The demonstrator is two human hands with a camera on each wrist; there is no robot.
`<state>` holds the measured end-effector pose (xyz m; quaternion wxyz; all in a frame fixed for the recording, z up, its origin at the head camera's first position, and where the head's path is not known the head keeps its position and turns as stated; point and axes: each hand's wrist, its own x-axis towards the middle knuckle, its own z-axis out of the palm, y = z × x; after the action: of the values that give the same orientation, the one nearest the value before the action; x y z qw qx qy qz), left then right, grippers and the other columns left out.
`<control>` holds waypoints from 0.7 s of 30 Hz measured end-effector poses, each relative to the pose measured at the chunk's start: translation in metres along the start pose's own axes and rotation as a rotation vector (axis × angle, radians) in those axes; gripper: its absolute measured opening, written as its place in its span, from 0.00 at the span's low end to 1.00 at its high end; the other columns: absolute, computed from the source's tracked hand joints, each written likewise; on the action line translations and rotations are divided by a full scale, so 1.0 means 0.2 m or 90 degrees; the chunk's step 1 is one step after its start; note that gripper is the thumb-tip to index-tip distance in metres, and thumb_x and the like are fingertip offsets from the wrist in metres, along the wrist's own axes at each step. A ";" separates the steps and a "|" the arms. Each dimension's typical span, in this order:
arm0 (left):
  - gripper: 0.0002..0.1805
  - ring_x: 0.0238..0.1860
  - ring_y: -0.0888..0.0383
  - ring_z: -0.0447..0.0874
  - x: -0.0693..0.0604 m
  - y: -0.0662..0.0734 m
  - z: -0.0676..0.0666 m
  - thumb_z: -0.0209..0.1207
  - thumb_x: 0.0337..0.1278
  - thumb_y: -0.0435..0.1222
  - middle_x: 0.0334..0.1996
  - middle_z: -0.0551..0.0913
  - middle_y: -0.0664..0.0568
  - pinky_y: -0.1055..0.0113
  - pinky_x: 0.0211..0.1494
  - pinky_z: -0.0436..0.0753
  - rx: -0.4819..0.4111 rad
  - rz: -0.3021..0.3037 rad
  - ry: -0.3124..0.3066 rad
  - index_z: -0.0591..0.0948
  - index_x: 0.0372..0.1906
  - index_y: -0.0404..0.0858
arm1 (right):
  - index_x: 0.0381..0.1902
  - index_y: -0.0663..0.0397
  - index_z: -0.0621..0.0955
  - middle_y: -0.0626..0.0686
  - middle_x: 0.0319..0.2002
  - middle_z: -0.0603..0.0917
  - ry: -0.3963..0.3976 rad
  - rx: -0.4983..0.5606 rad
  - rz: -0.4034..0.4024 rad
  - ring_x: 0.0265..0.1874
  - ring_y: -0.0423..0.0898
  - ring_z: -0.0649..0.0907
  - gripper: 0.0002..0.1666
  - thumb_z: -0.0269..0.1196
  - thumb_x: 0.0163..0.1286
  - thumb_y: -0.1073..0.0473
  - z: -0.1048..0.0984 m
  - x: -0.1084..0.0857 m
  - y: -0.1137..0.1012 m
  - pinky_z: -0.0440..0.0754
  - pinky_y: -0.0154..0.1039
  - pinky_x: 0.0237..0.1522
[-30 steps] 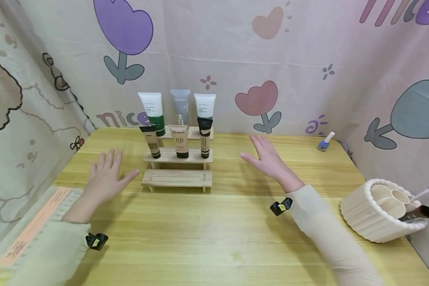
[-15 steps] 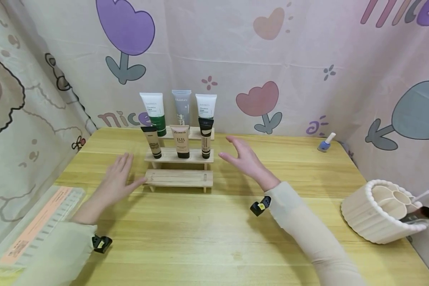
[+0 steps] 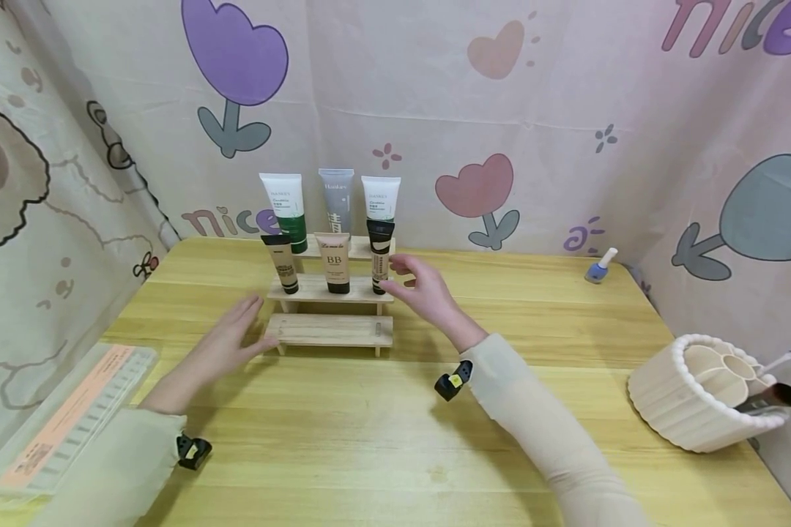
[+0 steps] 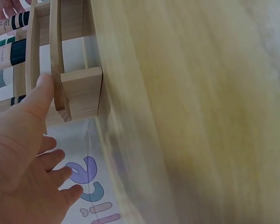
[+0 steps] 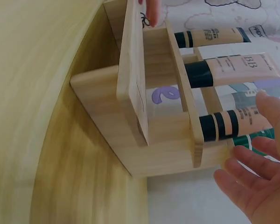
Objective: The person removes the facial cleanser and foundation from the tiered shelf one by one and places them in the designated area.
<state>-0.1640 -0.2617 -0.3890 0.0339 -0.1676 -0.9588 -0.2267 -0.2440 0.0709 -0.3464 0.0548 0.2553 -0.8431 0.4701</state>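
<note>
Left grip (image 3: 229, 341): spread apart, at left end of lowest wooden shelf (image 3: 329, 329) | Right grip (image 3: 428, 294): apart, just beside black-topped tube (image 3: 380, 252) | Tube: upright on middle shelf (image 3: 311, 288)

At eleven o'clock, the tiered stand (image 3: 329, 329) is smooth, matt bare wood; its tubes (image 3: 337, 263) are smooth plastic. Toward nine, a clear case (image 3: 95, 417) is glossy plastic. The ribbed holder (image 3: 672, 402) near three is matt, perhaps plastic. Creased cloth (image 3: 409, 88) hangs at twelve.
</note>
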 end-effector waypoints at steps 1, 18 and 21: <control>0.46 0.66 0.32 0.45 0.00 0.00 0.00 0.56 0.58 0.52 0.67 0.48 0.28 0.40 0.65 0.49 -0.002 -0.003 -0.003 0.51 0.67 0.24 | 0.57 0.61 0.73 0.56 0.50 0.79 0.004 0.008 0.003 0.49 0.50 0.77 0.28 0.66 0.61 0.57 0.01 0.00 0.00 0.79 0.43 0.48; 0.33 0.58 0.33 0.64 0.01 -0.01 0.01 0.56 0.61 0.45 0.59 0.66 0.31 0.40 0.60 0.62 -0.020 0.017 -0.021 0.65 0.63 0.27 | 0.46 0.60 0.78 0.53 0.38 0.82 0.051 0.038 0.031 0.39 0.44 0.79 0.15 0.64 0.62 0.61 0.06 0.04 -0.01 0.80 0.34 0.40; 0.33 0.58 0.33 0.64 0.01 0.00 0.00 0.56 0.60 0.45 0.59 0.67 0.31 0.40 0.60 0.63 -0.018 0.012 -0.022 0.65 0.63 0.27 | 0.46 0.60 0.78 0.53 0.38 0.82 0.051 0.034 0.032 0.39 0.44 0.79 0.15 0.64 0.62 0.61 0.06 0.04 -0.01 0.80 0.35 0.40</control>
<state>-0.1653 -0.2615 -0.3899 0.0172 -0.1809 -0.9543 -0.2371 -0.2492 0.0574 -0.3492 0.0697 0.2167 -0.8335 0.5035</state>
